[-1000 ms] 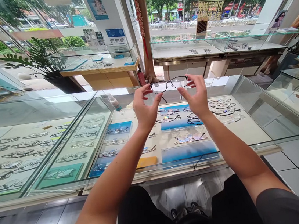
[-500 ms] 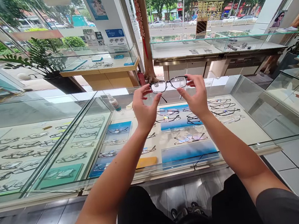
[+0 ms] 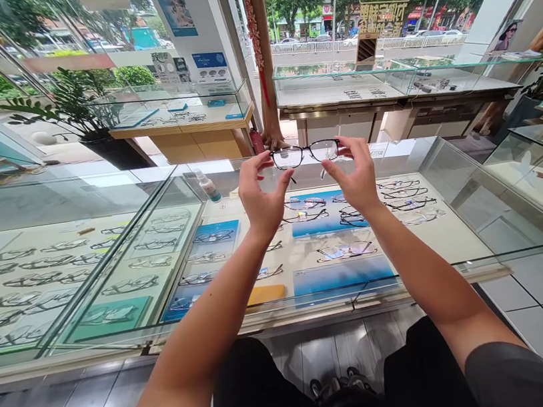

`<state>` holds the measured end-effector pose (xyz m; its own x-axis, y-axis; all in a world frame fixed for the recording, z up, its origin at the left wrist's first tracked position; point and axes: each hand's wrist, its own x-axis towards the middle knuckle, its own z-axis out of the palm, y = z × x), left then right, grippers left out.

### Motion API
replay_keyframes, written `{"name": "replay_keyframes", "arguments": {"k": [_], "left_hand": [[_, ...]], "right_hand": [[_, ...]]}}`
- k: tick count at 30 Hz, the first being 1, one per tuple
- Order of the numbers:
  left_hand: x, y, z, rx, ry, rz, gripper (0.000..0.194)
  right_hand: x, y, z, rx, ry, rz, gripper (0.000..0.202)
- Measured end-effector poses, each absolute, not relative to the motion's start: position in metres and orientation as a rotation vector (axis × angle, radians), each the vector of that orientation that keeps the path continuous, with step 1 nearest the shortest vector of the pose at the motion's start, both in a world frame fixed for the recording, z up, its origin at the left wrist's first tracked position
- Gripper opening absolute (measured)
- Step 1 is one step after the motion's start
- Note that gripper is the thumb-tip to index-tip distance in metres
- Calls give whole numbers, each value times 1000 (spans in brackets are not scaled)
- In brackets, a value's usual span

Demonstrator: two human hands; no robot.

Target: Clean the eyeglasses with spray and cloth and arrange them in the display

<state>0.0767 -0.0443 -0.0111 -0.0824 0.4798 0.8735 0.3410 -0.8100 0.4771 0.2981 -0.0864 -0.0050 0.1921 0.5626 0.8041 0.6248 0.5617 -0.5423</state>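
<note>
A pair of black-rimmed glasses [image 3: 305, 149] is held up level above the glass display case [image 3: 350, 297]. My left hand [image 3: 264, 194] pinches the left end of the frame between thumb and fingers. On the other side, my right hand [image 3: 355, 171] grips the right end in the same way. The temple tips hang below the lenses, near my thumbs. Under my hands, several more glasses lie inside the case, some on blue cards [image 3: 342, 276].
A spray bottle [image 3: 207, 187] stands left of my left hand. An orange case [image 3: 267, 294] lies in the display. More glasses fill the left showcase [image 3: 15, 286]. Farther back are two showcases, a potted plant [image 3: 82, 115] and a red extinguisher [image 3: 256, 141].
The glasses have tilted slightly, and their temple tips have shifted a little to the left and up. Both hands keep nearly the same place and hold.
</note>
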Motion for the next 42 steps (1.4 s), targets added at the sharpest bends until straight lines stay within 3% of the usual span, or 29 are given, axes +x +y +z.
{"name": "replay_keyframes", "arguments": {"k": [15, 42], "left_hand": [[76, -43, -10, 2089, 993, 2128, 54], [73, -26, -23, 2016, 872, 1938, 54]], "right_hand": [[297, -82, -10, -1122, -1460, 94, 66], [297, -86, -8, -1094, -1479, -94, 56]]}}
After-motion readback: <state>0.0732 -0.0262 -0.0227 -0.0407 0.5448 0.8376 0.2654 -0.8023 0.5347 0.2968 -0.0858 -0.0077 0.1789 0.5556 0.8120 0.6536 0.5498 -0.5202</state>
